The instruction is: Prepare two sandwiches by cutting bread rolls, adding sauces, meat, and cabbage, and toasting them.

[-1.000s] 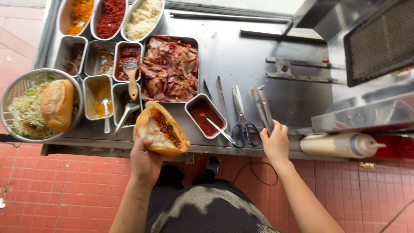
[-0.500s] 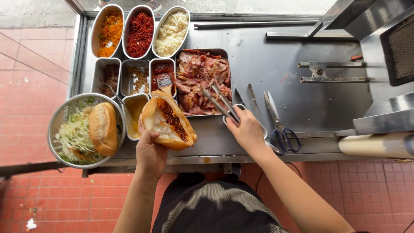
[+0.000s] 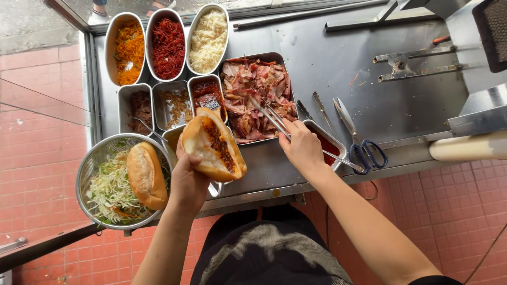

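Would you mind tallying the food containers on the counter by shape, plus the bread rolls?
Oval tubs (carrot, red shreds, pale shreds): 3
Small square tins (first, second, third): 3
Large meat tray: 1
Round colander: 1
Bread rolls (in left hand; in colander:): 2
Total: 10

One cam only, head-worn, looking almost straight down on the steel counter (image 3: pixel 338 58) from above, close range. Counter fills the upper frame; wearer's torso sits at bottom centre below the counter's near edge, red tile floor (image 3: pixel 37 169) to its left and right. Far edge of the counter meets the top border. No 2nd view, so no overlap.
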